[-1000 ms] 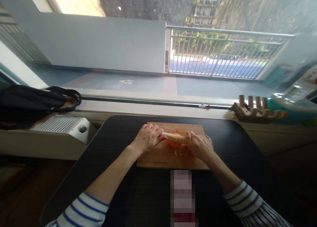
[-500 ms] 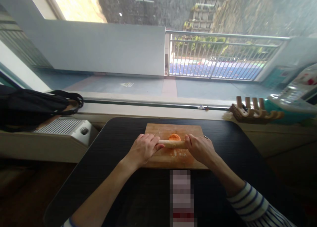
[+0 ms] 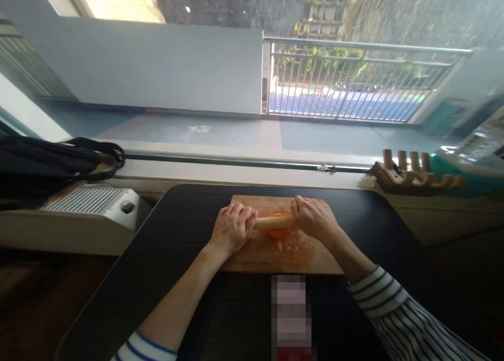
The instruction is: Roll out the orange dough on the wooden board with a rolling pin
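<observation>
A wooden rolling pin (image 3: 273,222) lies across a small orange lump of dough (image 3: 277,231) on a wooden board (image 3: 252,253). My left hand (image 3: 232,227) grips the pin's left end and my right hand (image 3: 313,217) grips its right end. Pale crumbs and an orange smear mark the board just in front of the dough. The board sits on a black table (image 3: 177,245). Most of the dough is hidden under the pin.
A white heater (image 3: 92,201) with a black bag (image 3: 43,164) on it stands to the left. On the window sill at the right are a wooden rack (image 3: 413,173) and a teal container (image 3: 468,167). A large window looks onto a balcony railing.
The pin rolled toward me off the dough, then back away over it. Both hands moved with it; the dough now lies under the pin again.
</observation>
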`<state>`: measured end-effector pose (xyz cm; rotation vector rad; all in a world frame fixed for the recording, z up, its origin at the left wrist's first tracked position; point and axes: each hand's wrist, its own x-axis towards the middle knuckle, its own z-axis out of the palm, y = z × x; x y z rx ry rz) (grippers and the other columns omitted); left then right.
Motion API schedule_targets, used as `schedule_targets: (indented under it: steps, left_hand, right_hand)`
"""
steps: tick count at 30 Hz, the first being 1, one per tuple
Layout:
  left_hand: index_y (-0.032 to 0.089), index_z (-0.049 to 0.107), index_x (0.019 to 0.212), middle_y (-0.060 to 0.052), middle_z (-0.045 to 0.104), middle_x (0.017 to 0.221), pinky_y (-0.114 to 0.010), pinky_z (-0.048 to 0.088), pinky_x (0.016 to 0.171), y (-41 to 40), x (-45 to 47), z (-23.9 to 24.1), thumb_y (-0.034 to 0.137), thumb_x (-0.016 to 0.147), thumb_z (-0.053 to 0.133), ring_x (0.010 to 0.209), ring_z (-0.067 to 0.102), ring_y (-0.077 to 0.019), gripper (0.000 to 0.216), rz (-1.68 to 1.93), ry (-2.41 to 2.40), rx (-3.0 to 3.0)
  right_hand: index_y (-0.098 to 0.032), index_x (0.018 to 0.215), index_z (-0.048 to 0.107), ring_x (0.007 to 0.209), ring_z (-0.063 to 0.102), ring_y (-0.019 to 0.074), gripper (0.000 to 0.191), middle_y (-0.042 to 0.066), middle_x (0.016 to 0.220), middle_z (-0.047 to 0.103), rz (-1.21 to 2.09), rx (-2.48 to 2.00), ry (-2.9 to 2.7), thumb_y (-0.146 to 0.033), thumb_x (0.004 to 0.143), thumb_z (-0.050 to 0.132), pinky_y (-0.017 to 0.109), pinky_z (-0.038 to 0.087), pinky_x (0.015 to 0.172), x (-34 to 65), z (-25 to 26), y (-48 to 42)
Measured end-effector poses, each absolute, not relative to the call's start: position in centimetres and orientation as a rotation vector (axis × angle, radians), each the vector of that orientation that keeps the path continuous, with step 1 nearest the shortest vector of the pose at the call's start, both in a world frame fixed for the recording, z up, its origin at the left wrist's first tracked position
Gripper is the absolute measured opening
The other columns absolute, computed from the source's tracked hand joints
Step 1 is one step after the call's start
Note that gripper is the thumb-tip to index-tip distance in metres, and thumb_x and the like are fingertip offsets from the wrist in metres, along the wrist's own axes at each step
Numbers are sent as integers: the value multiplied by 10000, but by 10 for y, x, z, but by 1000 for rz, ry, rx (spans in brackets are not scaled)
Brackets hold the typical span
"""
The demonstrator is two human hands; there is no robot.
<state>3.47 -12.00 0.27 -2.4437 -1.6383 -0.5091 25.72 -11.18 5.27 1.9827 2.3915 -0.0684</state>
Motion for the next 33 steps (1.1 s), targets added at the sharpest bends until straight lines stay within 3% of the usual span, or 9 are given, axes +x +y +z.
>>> schedule_targets:
  steps: [7, 18, 25, 33]
  left_hand:
    - [204, 626, 936, -73, 661, 980, -382, 415, 824, -99, 37, -2, 362, 958, 313, 936, 579, -231, 352, -578, -1662, -2440]
    - [195, 648, 917, -81, 681, 984, -391, 413, 825, -70, 42, 4, 350, 960, 311, 951, 592, -235, 373, -619, -1619, -2451]
    - [204, 635, 882, -64, 680, 943, -378, 398, 818, -78, 40, 7, 355, 961, 312, 916, 578, -222, 366, -600, -1567, -2472]
    - [206, 630, 875, -61, 665, 975, -381, 391, 825, -95, 38, 17, 385, 964, 310, 935, 559, -224, 377, -561, -1490, -2511]
  right_hand:
    - [-195, 868, 565, 897, 646, 216, 379, 83, 914, 698, -132, 2052, 2382, -327, 969, 224, 327, 383, 794, 256, 47, -84]
    - [-182, 1027, 563, 1036, 600, 219, 347, 119, 1086, 660, -199, 1994, 2300, -326, 974, 252, 312, 391, 846, 263, 36, -69]
    - [-195, 1032, 559, 1002, 616, 215, 311, 105, 1037, 675, -160, 1983, 2317, -312, 971, 278, 289, 402, 825, 262, 34, -84]
    - [-212, 1067, 537, 881, 657, 210, 368, 74, 975, 687, -79, 1889, 2438, -307, 989, 190, 283, 418, 708, 265, 29, -116]
